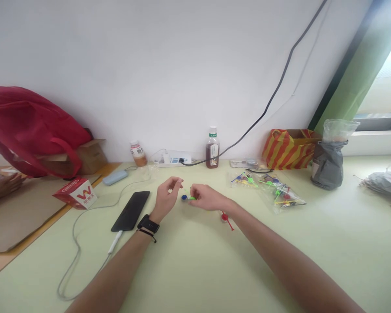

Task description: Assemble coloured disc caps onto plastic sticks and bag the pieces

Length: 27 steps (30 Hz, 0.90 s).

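My left hand (165, 198), with a black watch (149, 224) on its wrist, is just above the table. Its fingers are curved and set apart from the thumb, and nothing shows between them. My right hand (209, 198) pinches a small bright green plastic piece (192, 198), mostly hidden by the fingers. Between the two hands is a small blue round piece (184, 197); whether it joins the green one I cannot tell. A red plastic piece with a round middle and thin arms (224, 217) lies under my right wrist.
Clear bags of coloured plastic pieces (284, 194) lie to the right. A phone (130, 211) on a charging cable and a red-and-white box (80, 193) are at left. A dark bottle (212, 150) stands by the wall. Another person's hand (3, 186) rests at far left.
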Available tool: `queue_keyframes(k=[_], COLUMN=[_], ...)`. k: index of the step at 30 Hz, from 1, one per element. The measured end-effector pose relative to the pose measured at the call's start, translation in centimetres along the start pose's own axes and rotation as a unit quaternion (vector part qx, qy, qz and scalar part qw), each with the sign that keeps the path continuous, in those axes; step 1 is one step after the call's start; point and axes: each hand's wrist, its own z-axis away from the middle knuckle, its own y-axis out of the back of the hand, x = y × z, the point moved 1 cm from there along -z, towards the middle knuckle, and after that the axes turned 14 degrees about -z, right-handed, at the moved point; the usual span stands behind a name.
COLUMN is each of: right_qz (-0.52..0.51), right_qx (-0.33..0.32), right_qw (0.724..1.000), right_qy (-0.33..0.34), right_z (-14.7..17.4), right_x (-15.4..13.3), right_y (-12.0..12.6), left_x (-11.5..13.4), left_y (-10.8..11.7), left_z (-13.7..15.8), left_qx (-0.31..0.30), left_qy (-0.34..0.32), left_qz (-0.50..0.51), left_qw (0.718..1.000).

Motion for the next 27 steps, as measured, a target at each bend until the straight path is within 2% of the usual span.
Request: queue_keyframes(k=[2,5,7,15,18,24,27], right_qz=[-0.081,-0.212,-0.234,-0.147,-0.088,0.035,0.072], right_qx=[0.05,0.062,0.071,0.032,0.048,0.118,0.094], right_qw=[0.995,0.974,0.968,0.987,0.993,0.989,0.988], right_qy=[-0.025,-0.051,-0.05,-0.063,-0.056,-0.081,-0.102], right_z=[-0.5,-0.8,-0.9,-0.9,-0.9,-1.5,-1.3], right_x=[0.3,0.5,0.6,1.3,1.7,3.9,5.0], right_y=[0.7,0.9,0.8,0.6,0.6,2.2,3.0], left_x=[0.6,1.4,1.7,1.5,2.0,2.3,1.9], left_y=[0.0,-0.4,-0.7,-1.1,-0.9,0.4,1.2], left_z=[0.2,0.6,0.8,1.0,1.2,0.8,0.5], left_qx=[-0.005,-0.052,-0.077,-0.149,-0.171,-0.236,-0.276], left_qy=[-0.023,-0.064,-0.074,-0.094,-0.097,-0.132,-0.148], left_qz=[0.015,0.022,0.031,0.067,0.065,-0.017,-0.073], left_qw=[1.0,0.996,0.994,0.982,0.978,0.963,0.947])
